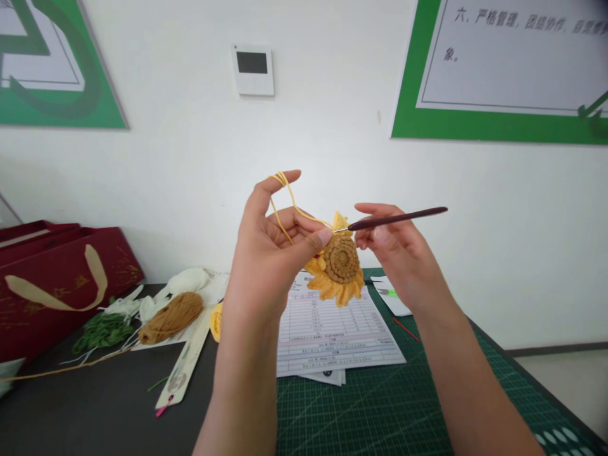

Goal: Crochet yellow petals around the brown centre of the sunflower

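A crocheted sunflower (341, 259) with a brown spiral centre and yellow petals hangs in the air in the middle of the view. My left hand (280, 247) pinches its upper left edge between thumb and fingers. Yellow yarn (298, 206) loops round the raised left index finger and runs down to the flower's top. Between the fingers of my right hand (396, 247) is a crochet hook (399, 218) with a dark handle; its metal tip touches the work beside my left thumb.
Printed sheets (337, 335) lie on a green cutting mat (370, 411). To the left are a brown yarn skein (171, 318), green yarn (104, 330), white yarn (188, 280), a bookmark-like strip (183, 370) and a red gift bag (61, 253). A white wall (323, 152) stands behind.
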Motion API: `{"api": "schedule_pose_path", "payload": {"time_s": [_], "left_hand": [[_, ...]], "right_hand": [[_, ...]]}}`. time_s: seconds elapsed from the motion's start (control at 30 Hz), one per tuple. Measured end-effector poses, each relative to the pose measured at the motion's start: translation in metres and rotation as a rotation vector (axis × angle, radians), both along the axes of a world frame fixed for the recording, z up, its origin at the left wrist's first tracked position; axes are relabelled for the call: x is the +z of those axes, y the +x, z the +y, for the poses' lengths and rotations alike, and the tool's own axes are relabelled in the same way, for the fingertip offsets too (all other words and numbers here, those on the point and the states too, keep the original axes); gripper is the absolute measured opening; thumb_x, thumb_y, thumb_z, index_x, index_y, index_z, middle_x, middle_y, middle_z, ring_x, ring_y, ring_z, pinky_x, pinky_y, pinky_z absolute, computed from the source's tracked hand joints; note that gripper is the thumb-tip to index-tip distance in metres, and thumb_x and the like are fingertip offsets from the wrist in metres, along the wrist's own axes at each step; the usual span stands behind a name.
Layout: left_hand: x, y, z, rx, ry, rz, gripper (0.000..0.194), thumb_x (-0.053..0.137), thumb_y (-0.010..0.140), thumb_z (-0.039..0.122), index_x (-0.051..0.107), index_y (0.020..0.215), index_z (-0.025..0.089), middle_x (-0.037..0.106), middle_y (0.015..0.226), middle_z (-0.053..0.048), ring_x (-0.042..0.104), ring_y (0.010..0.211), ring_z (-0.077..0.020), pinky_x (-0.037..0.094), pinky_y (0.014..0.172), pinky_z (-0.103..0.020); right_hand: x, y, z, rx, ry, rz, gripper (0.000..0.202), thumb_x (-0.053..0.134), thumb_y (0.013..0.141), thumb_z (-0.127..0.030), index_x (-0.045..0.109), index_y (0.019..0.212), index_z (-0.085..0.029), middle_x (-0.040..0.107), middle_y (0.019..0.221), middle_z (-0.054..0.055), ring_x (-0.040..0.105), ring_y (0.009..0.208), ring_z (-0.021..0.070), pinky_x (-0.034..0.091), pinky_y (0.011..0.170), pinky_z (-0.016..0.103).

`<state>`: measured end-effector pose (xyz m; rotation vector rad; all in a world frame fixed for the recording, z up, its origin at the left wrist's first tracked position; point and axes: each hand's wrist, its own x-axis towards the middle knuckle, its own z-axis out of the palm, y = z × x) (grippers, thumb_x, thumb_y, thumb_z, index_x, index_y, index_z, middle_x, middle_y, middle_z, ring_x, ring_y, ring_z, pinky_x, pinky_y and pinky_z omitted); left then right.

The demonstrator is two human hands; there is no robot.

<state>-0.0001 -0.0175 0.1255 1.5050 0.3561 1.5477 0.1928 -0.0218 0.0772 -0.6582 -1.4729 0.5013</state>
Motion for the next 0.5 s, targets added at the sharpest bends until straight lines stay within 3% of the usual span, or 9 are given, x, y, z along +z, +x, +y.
{"api": "schedule_pose_path", "payload": {"time_s": [0.07,0.13,0.33,0.5], "left_hand": [[0.000,0.001,-0.002,0.000,0.007,-0.001,0.071,0.079,0.073,-0.001,0.053,0.135,0.021,0.073,0.072,0.002,0.067,0.064,-0.0149,0.055,0.064,-0.026],[0.000,0.000,-0.004,0.004,0.021,0.003,0.071,0.079,0.072,-0.001,0.053,0.134,0.023,0.072,0.073,0.002,0.068,0.065,-0.0161,0.055,0.064,-0.027],[-0.001,0.000,-0.006,0.033,0.041,0.016,0.062,0.077,0.078,0.004,0.055,0.131,0.027,0.070,0.072,0.003,0.069,0.066,-0.0171,0.057,0.065,-0.029],[-0.001,-0.001,-0.008,-0.032,0.027,0.033,0.069,0.080,0.077,0.001,0.055,0.135,0.028,0.073,0.076,0.003,0.069,0.069,-0.0163,0.058,0.068,-0.029]], "right_hand": [[0.019,-0.011,-0.003,0.056,0.087,0.066,0.026,0.066,0.099,-0.044,0.072,0.120,-0.030,0.069,0.097,0.000,0.064,0.089,0.0151,0.054,0.084,0.032],[0.026,-0.018,-0.005,0.051,0.127,0.037,0.019,0.068,0.098,-0.040,0.075,0.113,-0.029,0.068,0.095,-0.001,0.064,0.090,0.0150,0.054,0.082,0.030],[0.023,-0.027,-0.008,-0.110,0.183,-0.011,0.006,0.072,0.096,-0.032,0.072,0.094,-0.026,0.066,0.089,-0.001,0.064,0.085,0.0152,0.055,0.079,0.030],[0.023,-0.025,-0.009,-0.055,0.173,0.031,0.015,0.079,0.090,-0.034,0.066,0.085,-0.026,0.063,0.085,-0.002,0.062,0.083,0.0158,0.054,0.079,0.031]]}}
